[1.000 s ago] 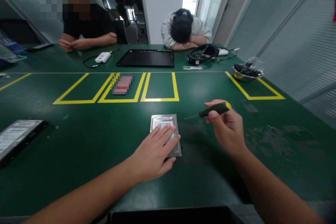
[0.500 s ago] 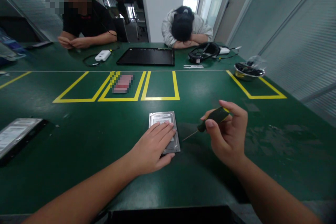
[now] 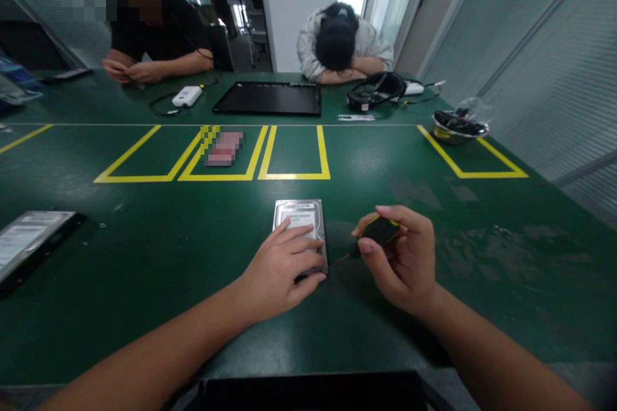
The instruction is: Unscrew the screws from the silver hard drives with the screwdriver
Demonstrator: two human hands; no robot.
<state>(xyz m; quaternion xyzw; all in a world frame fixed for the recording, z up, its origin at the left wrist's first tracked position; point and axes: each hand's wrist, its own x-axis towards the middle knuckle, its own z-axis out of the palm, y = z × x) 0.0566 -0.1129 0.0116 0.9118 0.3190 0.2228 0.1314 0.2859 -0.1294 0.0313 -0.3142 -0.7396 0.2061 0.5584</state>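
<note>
A silver hard drive (image 3: pixel 299 213) lies flat on the green table (image 3: pixel 159 334), its label facing up. Over its lower left part rests my left hand (image 3: pixel 284 263), fingers spread across the top and thumb along the near edge. My right hand (image 3: pixel 402 257) is wrapped round the dark green and yellow handle of a screwdriver (image 3: pixel 380 229). The screwdriver's thin shaft slants down and left, and its tip is at the drive's lower right corner; whether it touches cannot be made out.
A larger drive (image 3: pixel 36 241) lies at the left. Yellow tape outlines (image 3: pixel 294 176), a pixelated pink item (image 3: pixel 224 148), a black panel (image 3: pixel 270 99), a headset (image 3: pixel 376 91) and a metal bowl (image 3: pixel 457 131) lie beyond. Two people sit across the table.
My right hand has moved left and slightly down with the screwdriver, bringing its tip to the drive's corner. The fingers of my left hand have spread and bent.
</note>
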